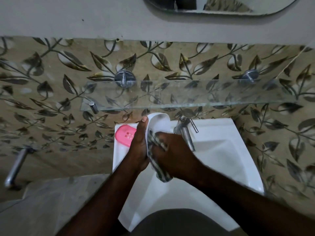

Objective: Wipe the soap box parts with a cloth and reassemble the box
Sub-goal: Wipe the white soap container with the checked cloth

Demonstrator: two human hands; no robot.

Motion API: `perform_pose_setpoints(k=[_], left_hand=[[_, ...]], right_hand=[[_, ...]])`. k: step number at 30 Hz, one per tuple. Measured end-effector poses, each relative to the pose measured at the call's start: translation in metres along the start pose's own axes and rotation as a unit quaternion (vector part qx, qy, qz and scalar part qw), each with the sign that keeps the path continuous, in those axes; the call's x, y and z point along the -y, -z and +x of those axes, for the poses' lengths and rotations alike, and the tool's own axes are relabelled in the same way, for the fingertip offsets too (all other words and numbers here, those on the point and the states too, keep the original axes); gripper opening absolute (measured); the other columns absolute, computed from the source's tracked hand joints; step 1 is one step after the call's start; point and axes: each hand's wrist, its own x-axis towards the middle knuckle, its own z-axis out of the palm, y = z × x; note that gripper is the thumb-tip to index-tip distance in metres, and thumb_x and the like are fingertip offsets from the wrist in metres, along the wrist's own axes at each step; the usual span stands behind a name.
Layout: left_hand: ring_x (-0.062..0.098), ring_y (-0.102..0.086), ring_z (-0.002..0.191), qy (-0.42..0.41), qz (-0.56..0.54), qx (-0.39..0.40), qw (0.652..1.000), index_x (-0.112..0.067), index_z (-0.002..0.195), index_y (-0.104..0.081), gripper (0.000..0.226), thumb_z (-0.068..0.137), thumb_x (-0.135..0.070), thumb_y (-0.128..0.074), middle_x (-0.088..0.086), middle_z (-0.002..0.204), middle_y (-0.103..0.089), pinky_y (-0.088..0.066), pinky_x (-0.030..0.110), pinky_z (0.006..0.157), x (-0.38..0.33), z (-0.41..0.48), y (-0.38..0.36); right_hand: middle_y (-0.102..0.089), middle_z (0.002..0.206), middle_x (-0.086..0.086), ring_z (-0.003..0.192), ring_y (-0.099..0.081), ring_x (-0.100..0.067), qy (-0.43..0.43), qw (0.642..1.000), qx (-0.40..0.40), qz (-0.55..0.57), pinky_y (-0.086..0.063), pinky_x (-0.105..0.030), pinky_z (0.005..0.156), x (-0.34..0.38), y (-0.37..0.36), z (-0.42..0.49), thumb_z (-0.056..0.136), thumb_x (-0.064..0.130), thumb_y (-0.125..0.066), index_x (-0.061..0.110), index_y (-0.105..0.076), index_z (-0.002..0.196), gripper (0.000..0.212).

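At centre frame I have both hands together over the basin. My left hand (139,147) grips the white shell (159,121) of the soap box, standing it on edge with the thumb up at its top rim. My right hand (172,150) is curled around a striped cloth (162,176) and presses it against the shell's inner face; the cloth's loose end hangs below the two hands. The shell's curved upper end shows bare above the cloth.

Just left of the left hand, the pink tray (125,135) with its small drain holes lies flat on the back left corner of the sink (221,126), partly hidden behind the hand. The tap (185,133) stands just right of the hands, the glass shelf (187,94) runs across the wall above, and a mirror (213,7) edge shows at the top.

I judge this as the wiping step on the white shell, with reassembly not yet begun. I cannot tell whether the pink tray has had its wipe. The next move calls for working the cloth over the rest of the shell while keeping a firm hold on the smooth plastic. After that, the pink tray has to be seated in the shell.
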Motion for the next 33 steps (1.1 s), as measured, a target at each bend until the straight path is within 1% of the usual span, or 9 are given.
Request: perform_pose_setpoints(k=[4, 8, 10, 14, 17, 20, 24, 30, 33], left_hand=[[0.021, -0.072, 0.082, 0.002, 0.025, -0.005, 1.0, -0.014, 0.109, -0.068, 0.054, 0.078, -0.054, -0.049, 0.011, 0.092, -0.075, -0.059, 0.029, 0.068, 0.003, 0.001, 0.003], [0.02, -0.073, 0.075, -0.011, 0.03, 0.029, 0.999, -0.01, 0.108, -0.066, 0.055, 0.083, -0.053, -0.042, 0.012, 0.082, -0.075, -0.058, 0.028, 0.065, -0.001, 0.004, -0.001], [0.017, -0.073, 0.072, -0.025, 0.034, 0.0, 0.999, -0.013, 0.099, -0.068, 0.048, 0.083, -0.051, -0.044, 0.008, 0.078, -0.076, -0.058, 0.026, 0.064, -0.007, 0.007, -0.002], [0.023, -0.071, 0.091, -0.015, 0.091, -0.05, 0.995, -0.018, 0.099, -0.072, 0.041, 0.081, -0.052, -0.06, 0.008, 0.095, -0.076, -0.054, 0.035, 0.084, 0.001, 0.012, 0.008], [0.016, -0.072, 0.084, 0.001, 0.089, -0.075, 0.993, -0.02, 0.099, -0.071, 0.032, 0.09, -0.045, -0.053, 0.003, 0.091, -0.077, -0.053, 0.035, 0.083, 0.012, 0.01, 0.008], [0.025, -0.071, 0.09, 0.007, 0.066, -0.096, 0.993, -0.017, 0.105, -0.071, 0.049, 0.076, -0.055, -0.059, 0.012, 0.1, -0.074, -0.053, 0.041, 0.088, 0.014, 0.009, 0.005], [0.026, -0.07, 0.079, -0.017, 0.035, -0.083, 0.996, -0.019, 0.091, -0.078, 0.049, 0.066, -0.06, -0.066, 0.013, 0.091, -0.073, -0.056, 0.038, 0.075, 0.009, 0.01, 0.005], [0.018, -0.07, 0.064, -0.03, 0.042, -0.114, 0.992, -0.018, 0.087, -0.069, 0.031, 0.088, -0.046, -0.055, 0.004, 0.07, -0.073, -0.053, 0.037, 0.073, 0.007, 0.01, -0.005], [0.025, -0.062, 0.066, -0.044, 0.065, -0.122, 0.989, -0.016, 0.08, -0.07, 0.038, 0.08, -0.053, -0.066, 0.01, 0.07, -0.065, -0.049, 0.036, 0.07, 0.006, 0.011, -0.005]], right_hand=[[-0.065, 0.071, -0.019, 0.063, -0.064, -0.026, -0.047, 0.994, 0.097, 0.024, -0.053, -0.044, 0.063, -0.011, 0.005, 0.002, 0.081, 0.011, -0.059, 0.001, -0.056, 0.071, 0.015], [-0.067, 0.074, -0.024, 0.065, -0.062, -0.023, -0.08, 0.977, 0.012, 0.198, -0.054, -0.049, 0.065, -0.004, 0.014, 0.014, 0.085, 0.01, -0.057, -0.001, -0.06, 0.076, 0.014], [-0.065, 0.068, -0.008, 0.062, -0.06, -0.017, -0.006, 0.995, -0.011, 0.095, -0.051, -0.038, 0.061, -0.009, 0.002, 0.008, 0.086, 0.014, -0.059, 0.01, -0.058, 0.073, 0.014], [-0.065, 0.088, 0.005, 0.079, -0.062, -0.015, 0.114, 0.983, 0.103, -0.105, -0.046, -0.026, 0.065, -0.046, -0.009, -0.005, 0.088, 0.018, -0.058, 0.022, -0.059, 0.09, 0.005], [-0.067, 0.118, 0.004, 0.105, -0.063, -0.02, 0.144, 0.953, 0.122, -0.238, -0.053, -0.031, 0.081, -0.074, -0.003, 0.001, 0.079, 0.023, -0.054, 0.023, -0.061, 0.118, 0.039], [-0.07, 0.094, 0.002, 0.087, -0.064, -0.015, 0.096, 0.979, 0.082, -0.158, -0.052, -0.031, 0.075, -0.069, -0.007, 0.0, 0.077, 0.017, -0.057, 0.02, -0.066, 0.094, 0.02], [-0.063, 0.068, -0.001, 0.063, -0.056, -0.008, -0.078, 0.981, 0.07, 0.163, -0.048, -0.028, 0.06, -0.046, -0.012, -0.006, 0.085, 0.009, -0.063, 0.008, -0.065, 0.078, 0.008], [-0.067, 0.091, 0.008, 0.083, -0.064, -0.01, 0.113, 0.981, 0.083, -0.132, -0.051, -0.031, 0.072, -0.061, 0.002, 0.001, 0.074, 0.016, -0.06, 0.023, -0.063, 0.093, 0.02], [-0.055, 0.063, 0.003, 0.06, -0.054, -0.009, 0.028, 0.998, 0.036, -0.039, -0.049, -0.033, 0.059, -0.051, -0.007, 0.001, 0.076, 0.012, -0.058, 0.016, -0.052, 0.069, 0.01]])
